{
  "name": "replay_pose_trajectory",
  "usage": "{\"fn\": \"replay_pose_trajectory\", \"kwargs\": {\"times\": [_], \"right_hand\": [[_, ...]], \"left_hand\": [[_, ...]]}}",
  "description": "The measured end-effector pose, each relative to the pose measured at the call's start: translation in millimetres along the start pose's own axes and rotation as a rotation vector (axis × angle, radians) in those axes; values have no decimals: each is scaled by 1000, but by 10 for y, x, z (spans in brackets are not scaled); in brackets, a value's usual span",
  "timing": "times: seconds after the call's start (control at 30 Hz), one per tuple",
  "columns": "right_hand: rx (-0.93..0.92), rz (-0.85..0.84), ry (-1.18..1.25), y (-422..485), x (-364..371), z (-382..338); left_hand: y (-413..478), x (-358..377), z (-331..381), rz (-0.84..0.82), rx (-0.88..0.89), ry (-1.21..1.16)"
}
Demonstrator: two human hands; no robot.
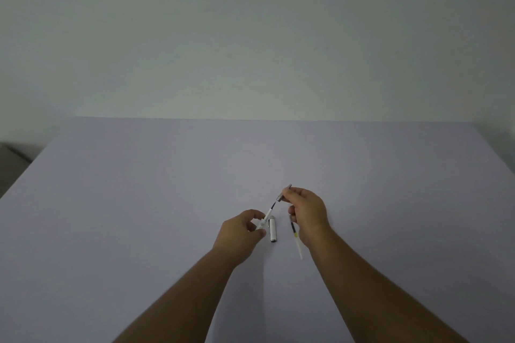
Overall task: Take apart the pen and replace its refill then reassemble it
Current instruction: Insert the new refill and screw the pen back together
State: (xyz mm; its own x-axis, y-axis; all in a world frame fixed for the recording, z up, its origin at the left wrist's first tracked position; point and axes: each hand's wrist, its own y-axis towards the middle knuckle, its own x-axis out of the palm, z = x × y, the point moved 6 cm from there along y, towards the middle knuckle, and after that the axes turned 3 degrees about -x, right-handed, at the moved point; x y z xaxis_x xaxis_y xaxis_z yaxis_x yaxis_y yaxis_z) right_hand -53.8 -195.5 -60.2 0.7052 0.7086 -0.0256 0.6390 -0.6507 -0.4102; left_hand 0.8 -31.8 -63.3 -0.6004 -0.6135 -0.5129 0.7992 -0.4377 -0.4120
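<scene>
Bare room: plain table [139,203], blank wall [250,36]

No readable text — none on pen parts [273,229], table [139,203], or wall [250,36].

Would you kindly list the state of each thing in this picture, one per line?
Pen body: held in the left hand, refill sticking out.
Pen tip: off the body, pinched in the right hand.
Cap: off, lying on the table.
Spare refill: lying on the table beside the right hand.
</scene>
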Motion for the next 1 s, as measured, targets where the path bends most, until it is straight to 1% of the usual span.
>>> {"fn": "replay_pose_trajectory", "kwargs": {"times": [0.13, 0.37, 0.6, 0.77, 0.87, 0.93, 1.0], "right_hand": [[-4, -37, -15, -23, 23, 18], [-33, -103, -134, -83, 93, 64], [-46, -242, -111, -142, 179, 70], [-48, -275, -169, -123, 200, 43], [-38, -323, -174, -121, 232, 41], [-32, -326, -205, -119, 233, 39], [-19, -285, -265, -105, 213, 41]], "left_hand": [[-10, 1, 15, -1, 4, 12], [-22, -2, 56, 21, 7, 9], [-14, -32, 83, 45, -15, 9], [-4, -64, 110, 67, -9, 9], [1, -84, 135, 77, -2, 27], [-2, -85, 158, 78, 11, 69], [-13, -80, 174, 74, 17, 72]]}}
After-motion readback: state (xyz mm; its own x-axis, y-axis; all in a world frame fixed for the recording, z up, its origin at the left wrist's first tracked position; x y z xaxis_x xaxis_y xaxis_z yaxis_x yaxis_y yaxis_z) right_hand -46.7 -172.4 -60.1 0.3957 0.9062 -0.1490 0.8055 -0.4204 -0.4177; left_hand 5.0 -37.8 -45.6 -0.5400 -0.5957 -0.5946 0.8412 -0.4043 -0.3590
